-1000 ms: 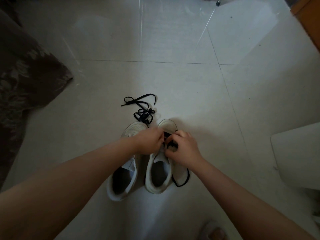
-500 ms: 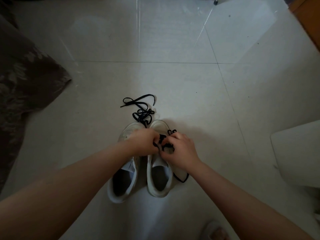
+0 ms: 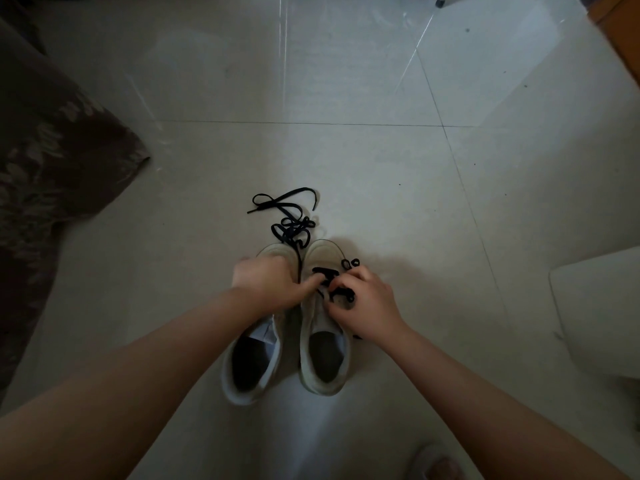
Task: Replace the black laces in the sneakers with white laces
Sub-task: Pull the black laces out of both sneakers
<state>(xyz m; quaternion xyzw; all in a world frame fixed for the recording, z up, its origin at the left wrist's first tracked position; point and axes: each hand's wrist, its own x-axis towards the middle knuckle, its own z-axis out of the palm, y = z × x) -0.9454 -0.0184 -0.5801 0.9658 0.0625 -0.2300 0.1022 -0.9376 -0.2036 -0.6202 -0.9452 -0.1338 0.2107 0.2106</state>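
Note:
Two white sneakers stand side by side on the tiled floor, toes away from me. The left sneaker (image 3: 251, 362) has no lace in view. The right sneaker (image 3: 323, 355) has a loosened black lace (image 3: 334, 284) over its tongue. My left hand (image 3: 268, 284) rests across both shoes, a fingertip on that lace. My right hand (image 3: 363, 304) pinches its loose loops at the shoe's right side. A second black lace (image 3: 289, 221) lies tangled on the floor beyond the toes. No white laces are in view.
A dark patterned fabric (image 3: 45, 188) covers the floor on the left. A pale rounded object (image 3: 599, 317) sits at the right edge. A wooden edge (image 3: 620, 32) shows at the top right. A toe of a slipper (image 3: 433, 462) shows at the bottom.
My hands have moved slightly apart. More of the black lace has come loose from the right sneaker, with loops now bunched beside my right hand.

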